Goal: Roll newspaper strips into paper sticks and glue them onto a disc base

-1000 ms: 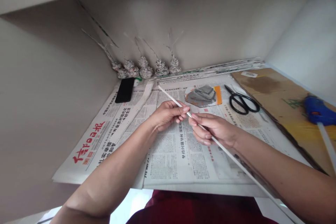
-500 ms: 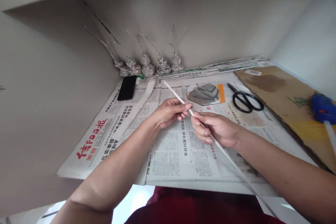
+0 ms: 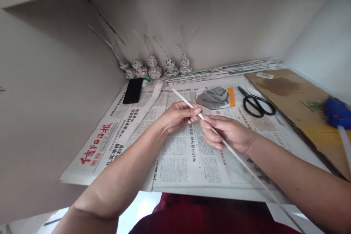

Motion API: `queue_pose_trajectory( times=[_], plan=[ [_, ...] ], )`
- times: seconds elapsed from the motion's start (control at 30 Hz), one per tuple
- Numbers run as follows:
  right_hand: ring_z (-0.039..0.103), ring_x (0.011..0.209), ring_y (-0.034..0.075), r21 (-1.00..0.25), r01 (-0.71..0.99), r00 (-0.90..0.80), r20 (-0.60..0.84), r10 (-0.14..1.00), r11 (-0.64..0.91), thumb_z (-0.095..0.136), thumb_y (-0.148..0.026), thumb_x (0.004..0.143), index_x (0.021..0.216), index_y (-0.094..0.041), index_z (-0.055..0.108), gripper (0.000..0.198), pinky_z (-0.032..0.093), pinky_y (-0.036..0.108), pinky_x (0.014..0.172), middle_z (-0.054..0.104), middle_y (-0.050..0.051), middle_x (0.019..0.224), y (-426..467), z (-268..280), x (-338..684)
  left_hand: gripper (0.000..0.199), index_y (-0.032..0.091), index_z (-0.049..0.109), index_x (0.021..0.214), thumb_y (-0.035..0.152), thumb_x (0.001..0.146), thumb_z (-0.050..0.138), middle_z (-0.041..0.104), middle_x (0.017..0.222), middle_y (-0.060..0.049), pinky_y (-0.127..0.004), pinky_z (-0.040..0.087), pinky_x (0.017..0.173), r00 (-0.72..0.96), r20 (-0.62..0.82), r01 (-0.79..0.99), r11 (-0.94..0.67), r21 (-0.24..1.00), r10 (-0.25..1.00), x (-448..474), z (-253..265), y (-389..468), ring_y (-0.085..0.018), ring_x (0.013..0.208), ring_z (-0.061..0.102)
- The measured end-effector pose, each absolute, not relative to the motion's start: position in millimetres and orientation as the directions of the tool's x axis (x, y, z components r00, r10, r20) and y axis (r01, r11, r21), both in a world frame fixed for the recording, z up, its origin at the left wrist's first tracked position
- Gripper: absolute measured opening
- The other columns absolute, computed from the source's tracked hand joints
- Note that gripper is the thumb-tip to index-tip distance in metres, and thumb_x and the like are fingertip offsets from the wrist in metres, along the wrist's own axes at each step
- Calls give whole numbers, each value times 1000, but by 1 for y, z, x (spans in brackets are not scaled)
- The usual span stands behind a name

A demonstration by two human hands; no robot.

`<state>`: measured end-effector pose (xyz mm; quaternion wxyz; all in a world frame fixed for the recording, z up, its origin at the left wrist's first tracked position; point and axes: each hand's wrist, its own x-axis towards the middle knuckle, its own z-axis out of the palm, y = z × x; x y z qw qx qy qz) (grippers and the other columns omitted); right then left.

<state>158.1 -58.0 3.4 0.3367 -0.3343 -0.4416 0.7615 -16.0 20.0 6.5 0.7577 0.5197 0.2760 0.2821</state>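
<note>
Newspaper spread over a worktop in a pale recess. Left hand: wrist bent inward, thumb and fingers pinching a thin white stick. Right hand: just beside it, fingers curled, grasping the same stick, which slants above the sheets; lower end blurred, apparently leaving view. Forearms hide some print. Behind: black phone, five coiled paper gourds, paper rods. Right: black scissors, cardboard, blue tool.
</note>
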Motion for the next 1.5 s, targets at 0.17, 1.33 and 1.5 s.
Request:
queue_pose_trajectory(
  times=[0.17,1.33,1.5],
  plan=[
    [41,44,8,-983,154,-211,-127,969,-95,55,-48,87,77,-19,54,31,32,22,41,46,-5,53,-59,-4,151,24,11,66,80,30,69,77,64,64,-3,-30,46,66,709,-21,-133,164,977,705,-12,1,19,-13,59,60],
    [29,35,8,-860,-276,-577,-209,790,-429,42,-46,92,70,-22,38,33,24,22,37,24,-10,44,-60,6,156,22,12,64,77,28,68,77,58,59,2,-17,32,48,691,-144,-153,338,929,708,-15,10,18,-5,53,51],
    [41,40,9,-934,-179,-428,-208,880,-308,45,-49,91,80,-21,50,30,29,21,39,42,-7,48,-59,2,155,23,11,66,78,28,67,77,59,59,1,-19,33,49,667,-122,-123,270,955,735,-14,7,19,-6,55,52]
  ],
)
